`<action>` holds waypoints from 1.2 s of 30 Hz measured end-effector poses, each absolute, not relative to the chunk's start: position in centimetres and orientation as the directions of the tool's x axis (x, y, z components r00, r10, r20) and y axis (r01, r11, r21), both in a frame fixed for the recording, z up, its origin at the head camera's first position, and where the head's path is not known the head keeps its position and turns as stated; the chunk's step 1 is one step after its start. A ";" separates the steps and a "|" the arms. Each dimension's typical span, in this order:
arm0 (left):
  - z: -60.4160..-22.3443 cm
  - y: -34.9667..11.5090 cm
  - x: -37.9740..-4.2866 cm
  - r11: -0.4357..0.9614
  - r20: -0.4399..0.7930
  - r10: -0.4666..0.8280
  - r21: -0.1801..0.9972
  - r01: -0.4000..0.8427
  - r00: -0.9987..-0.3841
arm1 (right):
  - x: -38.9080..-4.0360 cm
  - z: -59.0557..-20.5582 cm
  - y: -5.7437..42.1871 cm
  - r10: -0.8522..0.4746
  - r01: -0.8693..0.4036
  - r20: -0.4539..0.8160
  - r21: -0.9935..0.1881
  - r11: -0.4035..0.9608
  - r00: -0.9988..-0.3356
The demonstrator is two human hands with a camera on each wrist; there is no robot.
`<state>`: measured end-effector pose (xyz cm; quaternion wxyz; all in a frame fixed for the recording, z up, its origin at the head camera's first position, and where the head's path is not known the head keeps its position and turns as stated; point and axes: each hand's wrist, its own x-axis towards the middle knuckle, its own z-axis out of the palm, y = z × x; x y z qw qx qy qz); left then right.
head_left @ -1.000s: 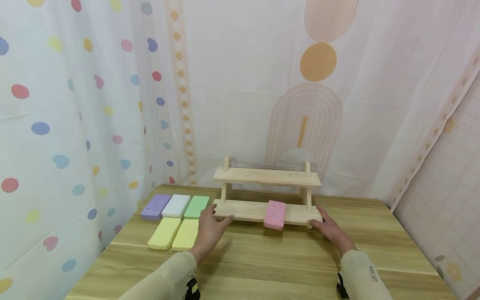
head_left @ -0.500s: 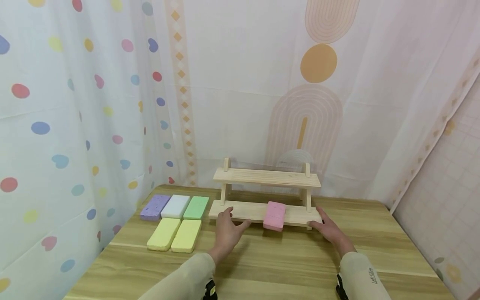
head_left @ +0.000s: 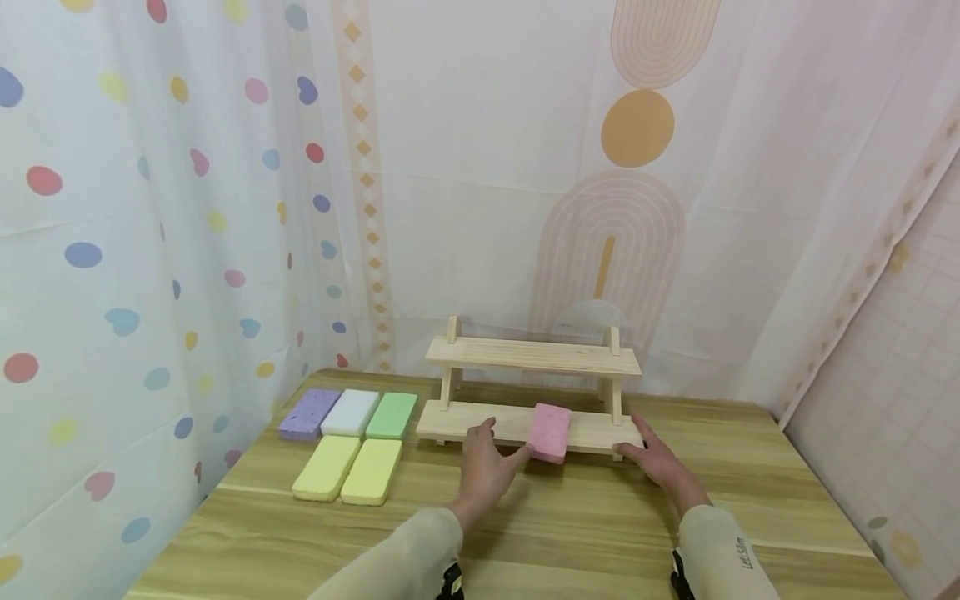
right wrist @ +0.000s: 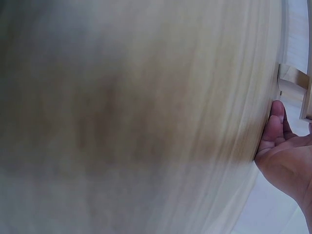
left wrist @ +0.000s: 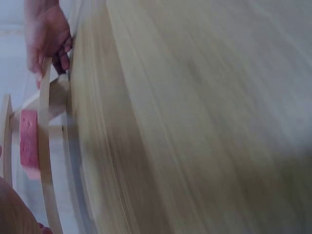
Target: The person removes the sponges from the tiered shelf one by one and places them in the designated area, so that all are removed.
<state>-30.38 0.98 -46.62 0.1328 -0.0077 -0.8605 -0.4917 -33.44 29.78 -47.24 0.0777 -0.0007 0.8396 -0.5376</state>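
A two-tier wooden shelf rack (head_left: 525, 353) stands at the back of the table. One pink sponge (head_left: 550, 432) lies on its lower board, jutting over the front edge. My right hand (head_left: 657, 458) grips the right end of that lower board, thumb at the front and fingers around the end. Left of the sponge, my left hand (head_left: 483, 471) reaches over the board's front with fingers spread, thumb tip right at the sponge's lower left corner. From the left wrist, the sponge (left wrist: 29, 139) appears between the two boards, and only part of my left hand (left wrist: 14, 212) is visible.
To the left on the wood-grain table (head_left: 585, 542) lie a purple sponge (head_left: 310, 414), a white sponge (head_left: 351, 412), a green sponge (head_left: 392, 415) and two yellow sponges (head_left: 327, 468) in front. Curtains (head_left: 480, 167) hang behind and on the left side.
My left hand has moved right along the lower board, from its left end to beside the pink sponge. The lower board's left end has shifted slightly left. My right hand stays in place.
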 end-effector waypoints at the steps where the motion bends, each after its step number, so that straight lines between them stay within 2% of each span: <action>1: -46.7 1.4 -30.3 0.520 0.238 -0.111 0.842 0.147 -0.965 | -33.5 -47.3 29.8 -0.084 0.084 -0.130 -0.905 0.418 -0.988; 8: -47.2 3.6 -30.0 0.580 0.271 -0.072 0.795 0.180 -0.960 | -33.4 -47.2 29.7 -0.083 0.080 -0.127 -0.901 0.426 -0.988; 17: -48.0 5.7 -29.8 0.603 0.306 -0.105 0.776 0.184 -0.946 | -33.4 -47.2 29.7 -0.078 0.087 -0.134 -0.895 0.438 -0.988; 30: -47.9 7.0 -30.0 0.605 0.281 -0.155 0.785 0.134 -0.947 | -33.4 -47.6 30.0 -0.103 0.035 -0.086 -0.907 0.419 -0.991; 36: -47.9 7.1 -30.2 0.614 0.268 -0.166 0.781 0.113 -0.949 | -33.5 -47.2 29.9 -0.086 0.078 -0.126 -0.901 0.428 -0.988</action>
